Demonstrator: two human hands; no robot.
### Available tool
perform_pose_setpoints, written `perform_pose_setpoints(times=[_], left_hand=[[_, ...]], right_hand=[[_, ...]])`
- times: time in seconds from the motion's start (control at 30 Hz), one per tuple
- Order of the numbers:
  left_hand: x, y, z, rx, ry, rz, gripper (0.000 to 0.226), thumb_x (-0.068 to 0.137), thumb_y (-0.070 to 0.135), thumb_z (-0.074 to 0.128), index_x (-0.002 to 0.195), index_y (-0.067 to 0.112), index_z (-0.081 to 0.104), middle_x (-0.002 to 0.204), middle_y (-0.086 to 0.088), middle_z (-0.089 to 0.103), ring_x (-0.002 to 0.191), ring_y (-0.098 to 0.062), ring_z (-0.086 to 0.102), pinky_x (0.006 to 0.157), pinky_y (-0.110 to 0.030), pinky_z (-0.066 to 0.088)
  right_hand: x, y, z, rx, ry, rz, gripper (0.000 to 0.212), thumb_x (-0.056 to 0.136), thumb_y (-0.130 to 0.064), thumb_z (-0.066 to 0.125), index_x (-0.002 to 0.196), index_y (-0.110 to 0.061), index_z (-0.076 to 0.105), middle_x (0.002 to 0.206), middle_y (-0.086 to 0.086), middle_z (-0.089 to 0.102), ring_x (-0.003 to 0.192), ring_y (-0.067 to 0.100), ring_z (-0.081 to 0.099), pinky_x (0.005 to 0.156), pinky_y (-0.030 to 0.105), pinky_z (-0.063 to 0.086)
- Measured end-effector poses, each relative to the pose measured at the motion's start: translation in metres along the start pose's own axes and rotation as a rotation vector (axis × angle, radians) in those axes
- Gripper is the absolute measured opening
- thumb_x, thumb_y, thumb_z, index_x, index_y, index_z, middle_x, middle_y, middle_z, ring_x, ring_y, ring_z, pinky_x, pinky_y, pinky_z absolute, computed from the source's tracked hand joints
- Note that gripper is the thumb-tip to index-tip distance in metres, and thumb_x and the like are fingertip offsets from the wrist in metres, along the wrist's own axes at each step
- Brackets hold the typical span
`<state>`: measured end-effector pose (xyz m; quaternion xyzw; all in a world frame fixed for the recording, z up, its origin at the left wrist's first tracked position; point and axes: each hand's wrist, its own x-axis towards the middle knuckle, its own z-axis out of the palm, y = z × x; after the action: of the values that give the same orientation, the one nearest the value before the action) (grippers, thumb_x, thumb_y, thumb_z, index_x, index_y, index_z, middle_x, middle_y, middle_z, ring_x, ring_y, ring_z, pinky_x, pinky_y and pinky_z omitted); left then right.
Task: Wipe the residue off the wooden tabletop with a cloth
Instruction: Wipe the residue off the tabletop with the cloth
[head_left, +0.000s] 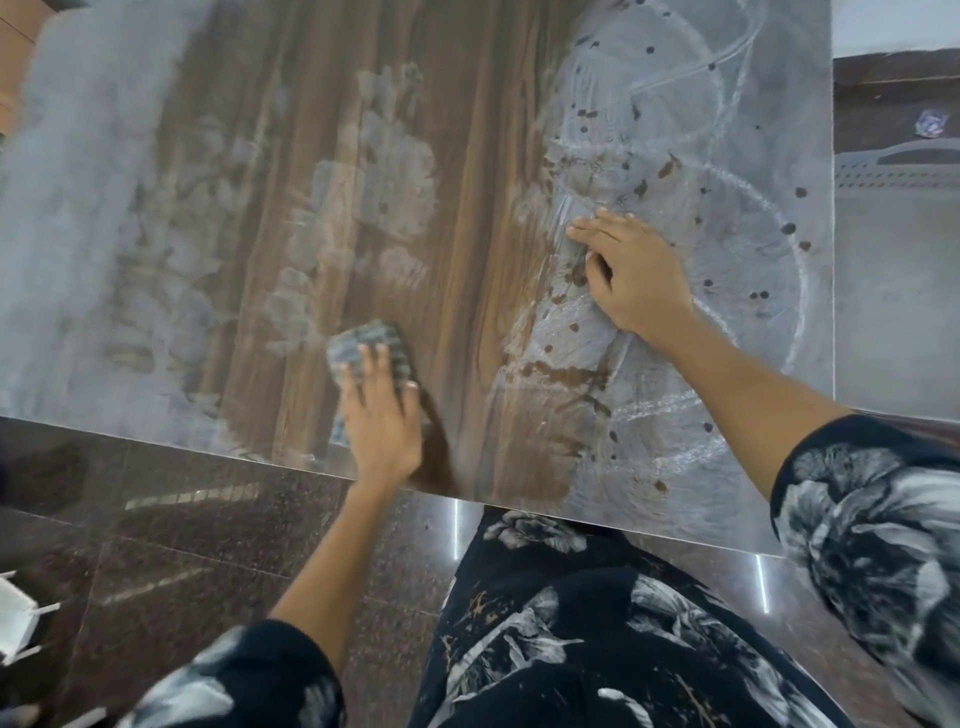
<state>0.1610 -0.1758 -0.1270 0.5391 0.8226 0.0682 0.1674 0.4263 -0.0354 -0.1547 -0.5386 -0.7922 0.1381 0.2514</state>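
Left hand (382, 415) lay flat on the cloth (366, 353), fingers spread, pressing it down rather than gripping it; the cloth, a folded grey pad, sat on the worktop (467, 130) close to the near edge, partly under the palm. Flat pressure likely served to scrub, not carry. Right hand (634, 275) rested on the worktop well to the right of the cloth, loosely curled, fingertips and heel down, holding nothing. Judged a brace: the person leaned in over the edge and took weight on that hand.

Residue: a pale grey film. Thick band far left of the cloth (67, 234); blotchy patches just beyond the cloth (379, 171); heaviest spread right of it, around and under the right hand (675, 130), with swirl marks and dark brown spots. Bare wood grain showed in a strip between the cloth and the right hand. Work looked partly done, most film remaining.

Around: polished dark stone floor (182, 519) below the near edge; dark floral sleeves and garment of the person; a white object at the floor's left margin, too cut off to name. Nothing stood on the worktop. The only thing in the cloth's way to the right was the bracing hand itself, planted on the film it would need to clear.
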Motion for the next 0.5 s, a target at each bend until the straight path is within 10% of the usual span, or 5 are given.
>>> perform_pose_setpoints(times=[0.3, 0.5], left_hand=[[-0.081, -0.004, 0.02, 0.263, -0.288, 0.796, 0.052, 0.097, 0.044, 0.026, 0.145, 0.029, 0.012, 0.152, 0.01, 0.015, 0.142, -0.008, -0.007, 0.116, -0.037, 0.004], [-0.029, -0.041, -0.011, 0.039, -0.182, 0.254, 0.055, 0.094, 0.042, 0.03, 0.146, 0.03, 0.015, 0.153, 0.014, 0.003, 0.141, -0.012, -0.007, 0.112, -0.049, 0.014]], right_hand=[[0.001, 0.0, 0.001, 0.004, -0.02, 0.011, 0.037, 0.092, -0.015, 0.039, 0.123, -0.011, 0.06, 0.13, 0.001, 0.058, 0.129, 0.02, 0.045, 0.112, 0.039, 0.03], [0.0, 0.001, 0.002, 0.014, 0.022, 0.021, 0.035, 0.092, -0.016, 0.041, 0.12, -0.012, 0.061, 0.127, 0.001, 0.06, 0.126, 0.02, 0.049, 0.11, 0.039, 0.033]])
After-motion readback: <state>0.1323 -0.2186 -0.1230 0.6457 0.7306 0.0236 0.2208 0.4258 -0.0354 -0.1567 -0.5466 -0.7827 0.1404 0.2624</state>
